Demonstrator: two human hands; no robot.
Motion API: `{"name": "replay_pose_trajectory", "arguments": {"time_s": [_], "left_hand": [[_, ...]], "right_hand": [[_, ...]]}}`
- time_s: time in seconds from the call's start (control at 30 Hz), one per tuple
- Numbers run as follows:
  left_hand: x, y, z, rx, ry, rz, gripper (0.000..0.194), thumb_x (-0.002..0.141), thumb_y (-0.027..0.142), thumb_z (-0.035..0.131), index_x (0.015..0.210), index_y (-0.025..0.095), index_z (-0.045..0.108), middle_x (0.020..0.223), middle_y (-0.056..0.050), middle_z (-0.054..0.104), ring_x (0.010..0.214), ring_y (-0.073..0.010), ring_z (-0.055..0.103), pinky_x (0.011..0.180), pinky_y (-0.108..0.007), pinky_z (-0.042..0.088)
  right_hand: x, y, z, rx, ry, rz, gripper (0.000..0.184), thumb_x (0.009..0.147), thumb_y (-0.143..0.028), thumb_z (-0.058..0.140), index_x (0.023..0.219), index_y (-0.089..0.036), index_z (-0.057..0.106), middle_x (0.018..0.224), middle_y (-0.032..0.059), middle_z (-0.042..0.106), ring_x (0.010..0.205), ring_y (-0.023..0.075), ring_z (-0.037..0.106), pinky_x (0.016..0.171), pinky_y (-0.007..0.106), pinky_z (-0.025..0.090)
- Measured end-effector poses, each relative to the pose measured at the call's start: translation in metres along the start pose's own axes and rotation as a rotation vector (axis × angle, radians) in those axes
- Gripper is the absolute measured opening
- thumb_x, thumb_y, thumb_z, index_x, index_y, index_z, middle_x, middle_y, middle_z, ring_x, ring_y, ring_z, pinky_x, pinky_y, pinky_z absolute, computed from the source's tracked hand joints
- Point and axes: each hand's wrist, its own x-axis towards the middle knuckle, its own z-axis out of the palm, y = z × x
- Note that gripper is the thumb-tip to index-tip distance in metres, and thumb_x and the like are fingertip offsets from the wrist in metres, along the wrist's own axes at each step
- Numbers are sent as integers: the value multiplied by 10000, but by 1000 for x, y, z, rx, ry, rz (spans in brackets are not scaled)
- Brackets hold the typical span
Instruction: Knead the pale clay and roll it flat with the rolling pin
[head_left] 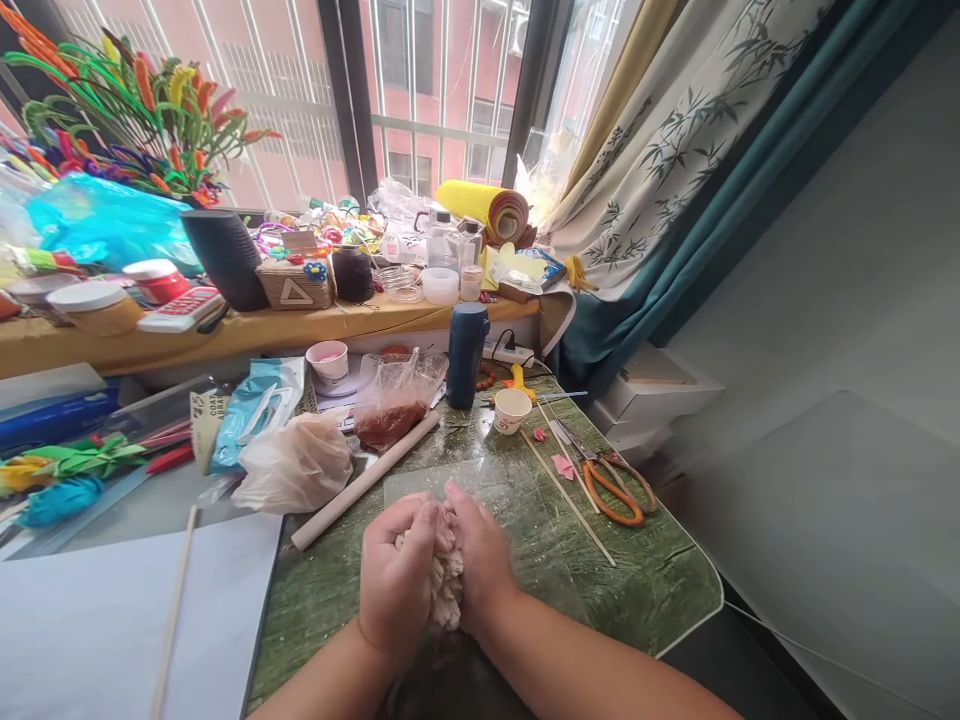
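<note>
A lumpy, pale piece of dough (pixel 447 590) is pressed between my two hands over the near middle of the green table (pixel 322 595). From the left, my left hand (pixel 394 575) wraps around it with bent fingers. On the other side my right hand (pixel 480 560) cups it, fingers closed over the top. Part of the dough shows between the palms; the rest is hidden. Under and beyond the hands lies a clear sheet (pixel 517 500) with white crumbs around it. A pale rolling rod (pixel 367 480) rests slantwise beyond my left hand.
Orange-handled scissors (pixel 615 490), thin wooden sticks (pixel 566 495) and a paper cup (pixel 512 410) are at the right. A dark blue bottle (pixel 467 355) stands at the back. Plastic bags (pixel 296 465) and a white board (pixel 112 620) lie left. The windowsill (pixel 337 325) is crowded.
</note>
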Motion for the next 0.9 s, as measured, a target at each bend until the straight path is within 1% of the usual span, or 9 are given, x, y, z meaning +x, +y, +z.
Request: {"name": "replay_pose_trajectory", "arguments": {"time_s": [0.13, 0.23, 0.3, 0.4, 0.53, 0.63, 0.73, 0.8, 0.9], "left_hand": [[16, 2, 1, -436, 152, -201, 422, 866, 406, 665, 523, 215, 511, 511, 10, 524, 527, -153, 494, 577, -274, 459], [27, 1, -2, -711, 215, -316, 387, 852, 373, 661, 546, 208, 493, 494, 35, 487, 496, -131, 484, 570, -258, 479], [31, -1, -4, -805, 247, -379, 378, 856, 331, 645, 544, 203, 476, 478, 43, 456, 475, -118, 475, 559, -249, 484], [33, -4, -6, -875, 345, -454, 387, 913, 331, 588, 569, 197, 474, 493, 43, 456, 457, -109, 481, 535, -238, 494], [32, -9, -3, -887, 443, -532, 370, 996, 385, 519, 698, 173, 573, 582, 23, 549, 512, -114, 570, 624, -284, 585], [31, -12, 0, -880, 411, -600, 293, 1004, 363, 537, 828, 154, 641, 720, -27, 657, 640, -153, 677, 699, -330, 627], [28, -15, 2, -843, 341, -674, 206, 995, 299, 565, 899, 145, 662, 900, -88, 727, 800, -205, 748, 682, -306, 630], [25, -17, 2, -803, 299, -681, 157, 990, 255, 569, 929, 149, 667, 960, -97, 740, 838, -223, 762, 683, -312, 636], [22, -20, 1, -753, 232, -664, 116, 977, 221, 582, 959, 155, 677, 966, -89, 745, 792, -214, 764, 677, -325, 642]], "right_hand": [[8, 8, -1, -24, 7, -43, 366, 783, -555, 674, 638, -248, 537, 648, -19, 541, 656, 171, 505, 642, 283, 471], [16, 12, -10, -74, -17, -69, 404, 814, -594, 633, 637, -235, 581, 663, -2, 571, 665, 177, 519, 665, 301, 471], [20, 9, -21, -155, 25, -102, 428, 839, -600, 610, 635, -224, 619, 668, 8, 582, 657, 178, 522, 658, 306, 465], [23, -11, -40, -208, 104, -152, 406, 859, -585, 607, 688, -218, 643, 636, -5, 562, 601, 166, 506, 587, 290, 439], [27, -47, -67, -194, 73, -226, 322, 866, -537, 632, 797, -223, 617, 597, -42, 528, 516, 136, 460, 496, 251, 376], [35, -56, -84, -401, 75, -318, 307, 894, -499, 584, 770, -220, 621, 583, -41, 525, 504, 134, 450, 493, 251, 369], [48, -46, -96, -679, 55, -415, 285, 877, -442, 602, 708, -215, 637, 641, -3, 596, 606, 167, 538, 573, 272, 425], [53, -36, -100, -731, 70, -462, 281, 890, -427, 578, 718, -215, 643, 693, 16, 624, 674, 186, 572, 629, 289, 449], [53, -27, -104, -744, 82, -498, 314, 945, -433, 483, 790, -217, 650, 709, 20, 616, 684, 196, 573, 663, 314, 465]]}}
